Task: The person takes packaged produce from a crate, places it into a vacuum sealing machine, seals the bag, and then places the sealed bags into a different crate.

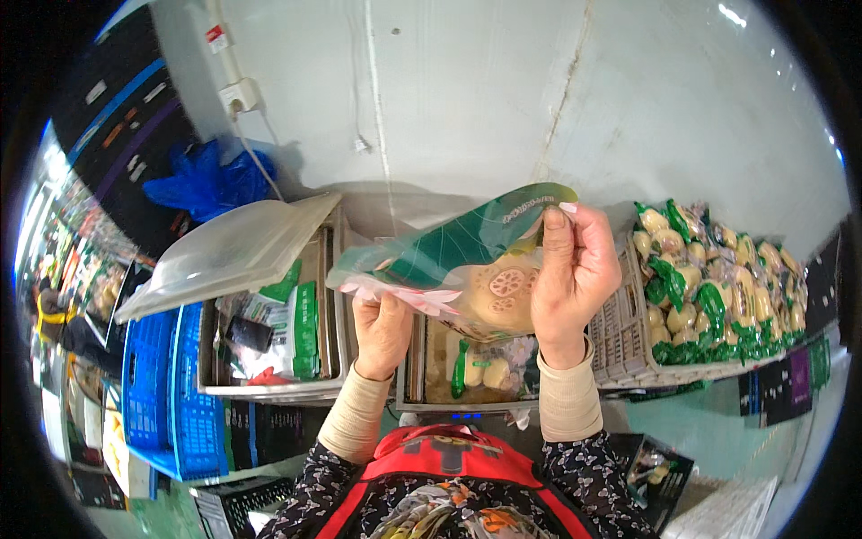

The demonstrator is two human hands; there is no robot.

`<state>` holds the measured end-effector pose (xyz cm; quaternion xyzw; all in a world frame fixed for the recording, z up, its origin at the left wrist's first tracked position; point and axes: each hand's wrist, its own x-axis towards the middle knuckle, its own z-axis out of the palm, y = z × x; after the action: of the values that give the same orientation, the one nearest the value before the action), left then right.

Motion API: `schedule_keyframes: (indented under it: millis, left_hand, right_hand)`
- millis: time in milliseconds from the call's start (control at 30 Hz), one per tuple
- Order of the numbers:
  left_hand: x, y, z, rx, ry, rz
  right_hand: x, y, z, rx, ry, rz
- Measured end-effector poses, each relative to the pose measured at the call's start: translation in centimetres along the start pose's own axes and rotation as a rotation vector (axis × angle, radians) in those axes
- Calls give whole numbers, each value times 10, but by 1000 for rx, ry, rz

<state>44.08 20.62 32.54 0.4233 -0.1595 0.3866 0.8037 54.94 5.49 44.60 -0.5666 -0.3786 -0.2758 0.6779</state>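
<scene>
In front of me my left hand (384, 333) pinches the lower left edge of a printed plastic bag (451, 256). My right hand (578, 269) grips the bag's upper right edge between thumb and fingers. The bag is stretched between both hands, with a green leaf print, pink petals and pictures of sliced lotus root. Whether anything is inside it, I cannot tell. Below it, a shallow tray (431, 399) holds a packed bag of pale lotus root (488, 372), partly hidden by the held bag.
Right of my hands, a plastic crate (613, 337) is heaped with packed lotus root (714, 290). At left, a translucent lid (229, 263) leans over a bin (269, 389) holding flat printed bags (289, 330). Blue crates (145, 384) stand beyond, with a person (57, 316) farther off.
</scene>
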Motion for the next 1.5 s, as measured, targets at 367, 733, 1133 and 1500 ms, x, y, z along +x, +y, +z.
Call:
schedule_keyframes:
  millis: [367, 733, 1133, 1500]
  left_hand:
    - [38, -33, -40, 5, 44, -546]
    - [7, -159, -85, 247, 35, -905]
    - [28, -275, -169, 784, -226, -1142]
    - [23, -441, -234, 756, -418, -1430]
  right_hand:
    - [-74, 42, -50, 179, 142, 674]
    - [-212, 137, -79, 417, 547, 1050]
    - [-349, 271, -31, 805, 1012, 1175]
    - [-416, 365, -38, 397, 1036, 1210]
